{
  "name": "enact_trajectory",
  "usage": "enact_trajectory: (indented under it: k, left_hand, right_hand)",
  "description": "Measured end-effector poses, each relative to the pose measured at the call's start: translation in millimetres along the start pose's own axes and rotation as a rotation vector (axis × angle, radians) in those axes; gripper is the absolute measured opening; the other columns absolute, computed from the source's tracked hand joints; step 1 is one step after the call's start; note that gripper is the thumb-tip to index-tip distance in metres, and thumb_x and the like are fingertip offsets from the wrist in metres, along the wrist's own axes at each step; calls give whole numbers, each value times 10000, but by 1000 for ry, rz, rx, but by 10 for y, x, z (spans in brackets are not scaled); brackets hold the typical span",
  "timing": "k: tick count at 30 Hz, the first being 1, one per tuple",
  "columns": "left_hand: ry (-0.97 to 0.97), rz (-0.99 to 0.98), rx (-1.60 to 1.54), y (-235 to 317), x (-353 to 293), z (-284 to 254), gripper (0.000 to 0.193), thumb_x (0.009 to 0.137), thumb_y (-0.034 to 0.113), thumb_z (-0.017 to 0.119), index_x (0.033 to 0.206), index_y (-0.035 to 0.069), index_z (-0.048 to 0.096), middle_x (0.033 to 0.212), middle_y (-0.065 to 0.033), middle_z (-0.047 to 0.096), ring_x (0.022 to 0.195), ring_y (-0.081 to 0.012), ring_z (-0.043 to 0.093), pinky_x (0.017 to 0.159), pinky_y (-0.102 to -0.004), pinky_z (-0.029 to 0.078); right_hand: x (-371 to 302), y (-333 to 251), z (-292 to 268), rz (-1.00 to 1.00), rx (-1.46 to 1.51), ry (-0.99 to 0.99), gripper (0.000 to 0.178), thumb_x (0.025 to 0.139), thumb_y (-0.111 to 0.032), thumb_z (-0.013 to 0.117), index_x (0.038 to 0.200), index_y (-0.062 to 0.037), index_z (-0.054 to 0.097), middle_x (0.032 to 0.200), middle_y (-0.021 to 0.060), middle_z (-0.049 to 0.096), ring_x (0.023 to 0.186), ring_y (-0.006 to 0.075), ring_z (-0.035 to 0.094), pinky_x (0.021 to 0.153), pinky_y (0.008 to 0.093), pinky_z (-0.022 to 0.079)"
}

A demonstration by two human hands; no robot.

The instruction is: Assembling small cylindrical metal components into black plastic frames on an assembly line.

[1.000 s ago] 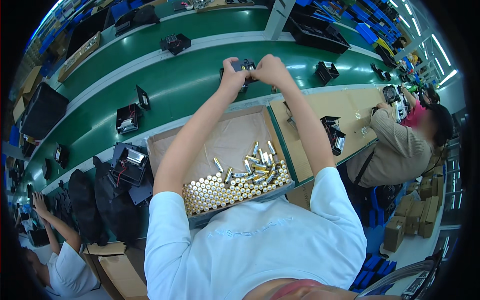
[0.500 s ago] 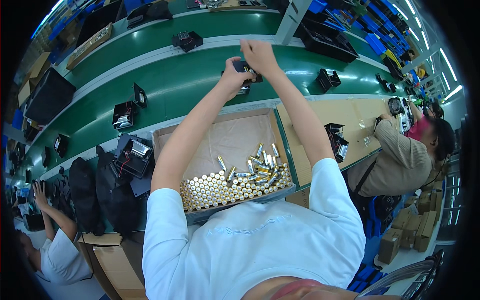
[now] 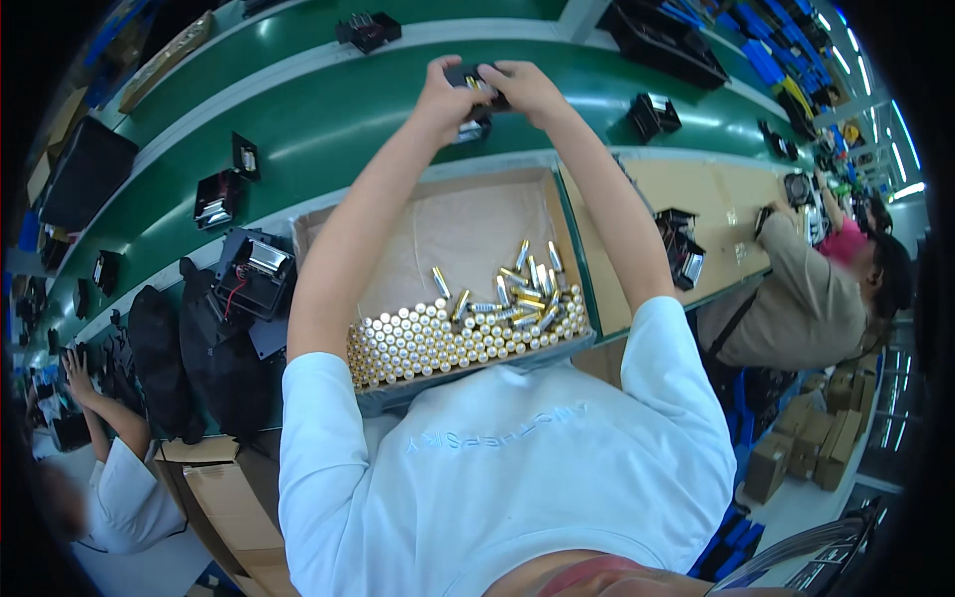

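Observation:
Out over the green belt, a small black plastic battery housing [image 3: 457, 74] is held between my two hands. My left hand [image 3: 444, 103] is closed round its left side, thumb across the front. On its right side, my right hand [image 3: 527, 92] grips with fingers and thumb. A gold-and-silver battery [image 3: 476, 84] shows between the thumbs; how it sits in the housing is partly hidden. Below my forearms is a shallow cardboard box [image 3: 477, 204]. Upright batteries [image 3: 423, 343] stand packed along its near side, and several loose batteries [image 3: 522, 298] lie over them at the right.
Black housings with silver parts [image 3: 217, 197] sit along the green belt [image 3: 338, 139]. An open black unit with a red wire [image 3: 254, 274] lies left of the box, beside black bags [image 3: 224, 373]. At right, another unit [image 3: 679, 249] rests on cardboard [image 3: 711, 204]. People sit on both sides.
My right hand, earlier raised above the housing with fingers curled, has come down onto its right side. The housing is now held by both hands. The whole view has shifted slightly.

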State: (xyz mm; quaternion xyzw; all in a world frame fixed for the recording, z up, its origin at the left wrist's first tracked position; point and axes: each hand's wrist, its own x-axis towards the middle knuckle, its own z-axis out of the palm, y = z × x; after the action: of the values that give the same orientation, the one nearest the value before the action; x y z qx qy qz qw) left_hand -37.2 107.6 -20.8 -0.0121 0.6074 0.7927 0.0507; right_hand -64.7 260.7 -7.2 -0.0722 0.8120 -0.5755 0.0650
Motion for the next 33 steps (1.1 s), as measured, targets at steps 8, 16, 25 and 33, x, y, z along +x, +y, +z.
enact_trajectory:
  k: [8,16,25,33]
  left_hand:
    - [-32,31,384,23,30,5,670,741,-62,676,1338,91,411,1178,-230,526,957,-318,621,813,-412,552]
    - [-27,262,1215,259,185,-738,445,778,134,528,1189,-24,461,974,-268,623,844,-462,605,771,-474,506]
    - [239,711,1629,193,66,28,407,769,149,549,1152,22,499,1062,-270,551,976,-438,547,827,-546,455]
    - [-400,566,1132,-588,887,600,606,722,49,652,1297,129,477,1114,-226,577,936,-404,611,861,-458,522]
  right_hand:
    - [-372,129,13,2,-140,102,414,923,-239,583,1195,70,622,887,140,676,732,188,648,711,286,561]
    - [-2237,-581,-59,126,-1093,-257,371,849,-298,595,747,47,687,654,184,645,551,305,615,584,382,524]
    - [-2570,-362,127,254,-1229,-198,318,819,-293,648,761,15,705,692,152,662,551,290,620,524,369,503]
    - [-2456,-344,175,205,-1226,-210,257,771,-262,676,780,-9,724,732,150,684,576,307,636,530,373,506]
